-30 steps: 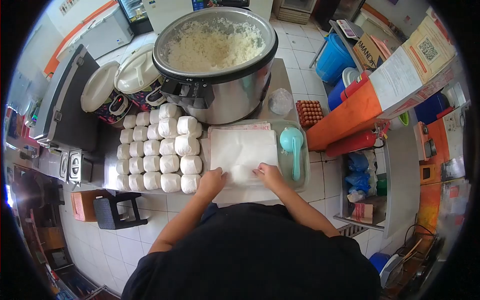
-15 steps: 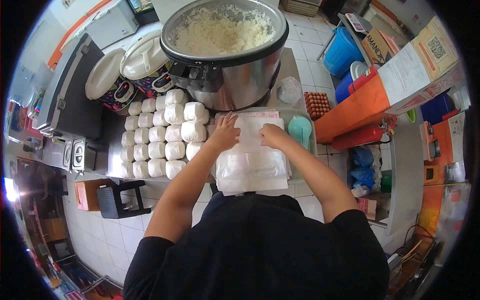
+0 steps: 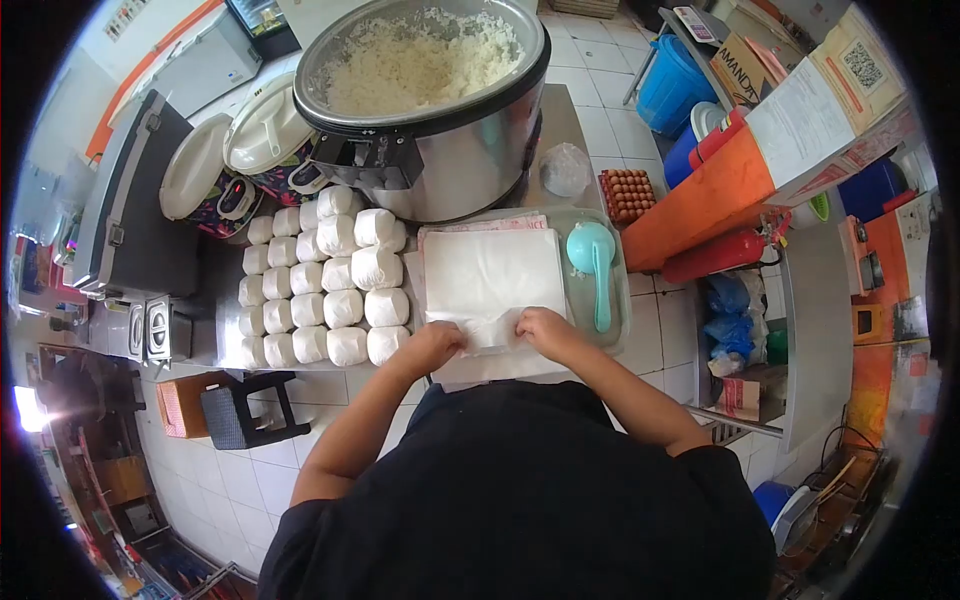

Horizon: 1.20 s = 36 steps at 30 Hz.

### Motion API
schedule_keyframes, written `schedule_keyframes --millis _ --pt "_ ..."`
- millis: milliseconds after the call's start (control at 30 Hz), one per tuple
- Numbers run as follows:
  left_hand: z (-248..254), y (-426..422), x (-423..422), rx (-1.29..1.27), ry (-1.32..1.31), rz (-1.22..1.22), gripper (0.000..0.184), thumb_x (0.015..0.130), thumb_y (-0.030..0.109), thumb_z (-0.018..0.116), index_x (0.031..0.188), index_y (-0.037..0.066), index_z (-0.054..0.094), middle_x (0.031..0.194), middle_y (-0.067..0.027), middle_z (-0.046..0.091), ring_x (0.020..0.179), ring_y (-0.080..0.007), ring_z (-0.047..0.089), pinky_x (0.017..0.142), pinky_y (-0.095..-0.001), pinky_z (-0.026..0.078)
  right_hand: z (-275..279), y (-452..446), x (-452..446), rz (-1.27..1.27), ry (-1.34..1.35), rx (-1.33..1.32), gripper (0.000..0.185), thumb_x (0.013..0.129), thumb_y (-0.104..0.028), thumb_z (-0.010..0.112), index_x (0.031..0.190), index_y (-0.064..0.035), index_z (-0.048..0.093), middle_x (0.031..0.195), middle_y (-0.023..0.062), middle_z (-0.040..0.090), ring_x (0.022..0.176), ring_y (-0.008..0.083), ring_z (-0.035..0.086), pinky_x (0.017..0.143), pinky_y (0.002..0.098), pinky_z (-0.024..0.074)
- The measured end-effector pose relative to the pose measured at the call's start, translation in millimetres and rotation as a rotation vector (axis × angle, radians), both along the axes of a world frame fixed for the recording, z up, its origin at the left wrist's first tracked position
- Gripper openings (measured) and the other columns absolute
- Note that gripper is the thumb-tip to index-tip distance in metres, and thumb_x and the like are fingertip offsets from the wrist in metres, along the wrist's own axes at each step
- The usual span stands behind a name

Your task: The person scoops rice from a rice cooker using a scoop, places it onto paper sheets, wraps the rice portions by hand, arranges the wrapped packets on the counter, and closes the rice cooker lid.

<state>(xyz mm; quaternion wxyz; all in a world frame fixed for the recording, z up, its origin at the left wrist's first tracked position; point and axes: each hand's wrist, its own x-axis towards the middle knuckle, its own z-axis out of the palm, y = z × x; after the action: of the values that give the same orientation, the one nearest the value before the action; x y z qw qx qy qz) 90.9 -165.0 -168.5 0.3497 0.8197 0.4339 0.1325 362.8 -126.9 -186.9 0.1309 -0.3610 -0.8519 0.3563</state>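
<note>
A stack of white paper sheets [image 3: 490,268] lies on a pale green tray [image 3: 618,300]. At its near edge, my left hand [image 3: 438,343] and my right hand [image 3: 541,330] pinch the two sides of a small folded wrapper [image 3: 489,331]. A turquoise scoop [image 3: 592,245] rests on the tray to the right of the paper. Left of my hands stand several rows of white wrapped bundles [image 3: 308,277], some stacked on others. Behind the tray is a large steel cooker [image 3: 470,160] with its lid off, holding white rice [image 3: 420,62].
Two lidded cookers [image 3: 262,140] and a dark grey box [image 3: 135,200] stand at the left. A plastic bag [image 3: 565,170] lies beside the big cooker. To the right are an egg tray [image 3: 628,195], an orange panel [image 3: 700,200] and a fire extinguisher [image 3: 712,256]. A black stool [image 3: 250,412] stands below the table.
Half a second ago both hands were farther forward over the paper, with the left fingers spread. They have come back to the near edge, and the wrapper there is now folded between them.
</note>
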Motion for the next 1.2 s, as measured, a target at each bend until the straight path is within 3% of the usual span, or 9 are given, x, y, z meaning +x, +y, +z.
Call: schedule_keyframes --millis 267,533,633,700,733,867,933,1033,1200 --pt "-4.0 0.9 10.6 -0.003 -0.022 0.035 0.012 0.077 0.014 0.061 0.078 0.003 0.064 0.083 -0.015 0.062 0.083 -0.0344 0.06 0.076 -0.0417 0.048 5.1 -12.1 -8.4 0.006 0.053 0.134 0.011 0.074 -0.006 0.06 0.079 0.0033 0.062 0.091 0.0166 0.06 0.087 0.0332 0.058 0.078 0.0393 0.0476" --pt "-13.2 13.4 15.3 -0.167 0.036 0.329 0.029 0.064 0.019 0.076 0.08 0.001 0.059 0.086 -0.0156 0.062 0.09 -0.0367 0.059 0.078 -0.0431 0.047 17.0 22.1 -23.3 -0.281 -0.101 -0.204 0.03 0.068 -0.009 0.07 0.093 -0.0026 0.053 0.073 0.0193 0.062 0.079 0.0338 0.063 0.073 0.0433 0.0485" --pt "3.2 26.4 20.5 0.086 0.029 0.608 0.033 0.056 0.022 0.081 0.078 0.005 0.062 0.086 -0.0146 0.063 0.09 -0.0371 0.059 0.079 -0.0414 0.048 9.5 33.1 -31.8 -0.235 -0.179 0.136 0.035 0.066 -0.009 0.071 0.096 -0.002 0.053 0.076 0.0222 0.061 0.079 0.0366 0.062 0.071 0.0451 0.0487" --pt "-15.2 43.4 11.2 0.067 0.119 0.414 0.031 0.056 0.022 0.081 0.075 0.004 0.063 0.082 -0.0134 0.063 0.086 -0.0352 0.06 0.077 -0.0404 0.048 3.3 37.0 -34.5 -0.223 -0.194 0.343 0.033 0.066 -0.009 0.071 0.095 -0.0008 0.056 0.078 0.0237 0.06 0.081 0.0398 0.061 0.072 0.0457 0.0489" --pt "-10.0 50.4 10.7 0.05 0.201 0.217 0.03 0.055 0.021 0.081 0.072 0.004 0.063 0.078 -0.0121 0.063 0.082 -0.0332 0.061 0.076 -0.0394 0.048 -4.9 41.4 -33.4 -0.173 -0.268 0.263 0.031 0.065 -0.012 0.072 0.09 -0.0012 0.059 0.075 0.0222 0.061 0.075 0.0382 0.062 0.069 0.0458 0.0492" --pt "-5.4 38.9 18.3 -0.106 0.155 0.32 0.02 0.06 0.018 0.076 0.067 0.003 0.064 0.08 -0.0151 0.064 0.077 -0.0332 0.062 0.072 -0.0398 0.049 2.8 34.1 -31.2 -0.125 -0.415 -0.081 0.021 0.064 -0.017 0.071 0.08 -0.0029 0.067 0.072 0.0196 0.064 0.07 0.0383 0.062 0.07 0.0426 0.0513" --pt "-16.1 7.6 28.8 0.003 -0.039 0.536 0.01 0.068 0.011 0.069 0.069 0.001 0.066 0.076 -0.0182 0.062 0.076 -0.0351 0.06 0.071 -0.0421 0.049 5.4 21.5 -23.4 -0.191 -0.318 -0.131 0.016 0.068 -0.012 0.068 0.079 0.0001 0.067 0.071 0.0165 0.066 0.068 0.0327 0.065 0.068 0.0379 0.0535" --pt "-15.5 -8.5 29.7 0.097 -0.134 0.51 0.011 0.066 0.011 0.071 0.071 0.002 0.067 0.079 -0.019 0.062 0.077 -0.0359 0.06 0.071 -0.0427 0.049 -13.6 19.0 -10.5 -0.443 0.129 -0.711 0.014 0.069 -0.011 0.068 0.073 0.0024 0.066 0.073 0.0121 0.069 0.066 0.0189 0.068 0.063 0.0326 0.0538" --pt "-3.4 38.5 22.5 -0.135 0.101 0.416 0.026 0.059 0.012 0.077 0.083 0.006 0.067 0.091 -0.0165 0.06 0.087 -0.0338 0.059 0.078 -0.0392 0.049 5.6 29.8 -19.4 -0.478 -0.173 -0.593 0.014 0.072 -0.009 0.067 0.079 0.0036 0.065 0.071 0.0131 0.068 0.065 0.022 0.068 0.062 0.034 0.0539"
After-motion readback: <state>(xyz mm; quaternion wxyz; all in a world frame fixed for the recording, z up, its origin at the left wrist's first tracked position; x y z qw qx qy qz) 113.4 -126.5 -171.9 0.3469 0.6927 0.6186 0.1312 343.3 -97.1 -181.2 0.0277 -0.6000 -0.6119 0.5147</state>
